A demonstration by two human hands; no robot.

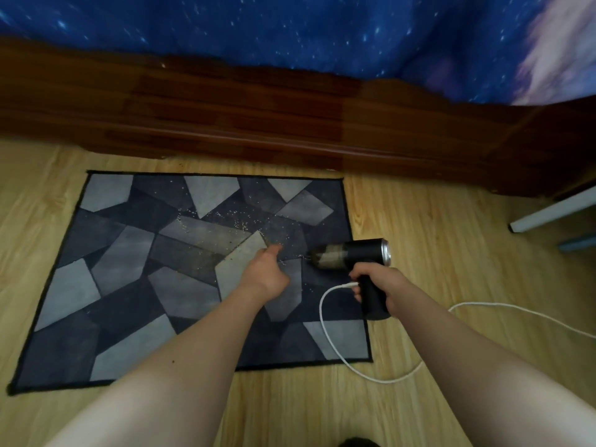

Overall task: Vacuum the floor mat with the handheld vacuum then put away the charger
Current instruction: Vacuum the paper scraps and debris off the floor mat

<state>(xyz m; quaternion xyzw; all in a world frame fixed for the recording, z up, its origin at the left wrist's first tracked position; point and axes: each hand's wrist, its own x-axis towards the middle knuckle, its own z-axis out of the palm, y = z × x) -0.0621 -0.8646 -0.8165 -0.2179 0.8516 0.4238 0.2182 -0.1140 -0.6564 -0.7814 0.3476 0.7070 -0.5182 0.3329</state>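
Gripping one vacuum [351,254], one mat [129,285], one cable [325,333]

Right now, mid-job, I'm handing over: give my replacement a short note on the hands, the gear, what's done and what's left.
Right hand: grip closed round the handle of the handheld vacuum, nozzle aimed at the floor mat.
Left hand: low over the mat's middle, nothing visibly held, fingers hidden.
Charger cable: white, plugged in at the handle, looping over the mat's corner and the floor, off frame to the right.
Done: some debris seems to sit in the vacuum's clear cup.
Left: pale crumbs across the mat's centre, then unplug and put away the charger.
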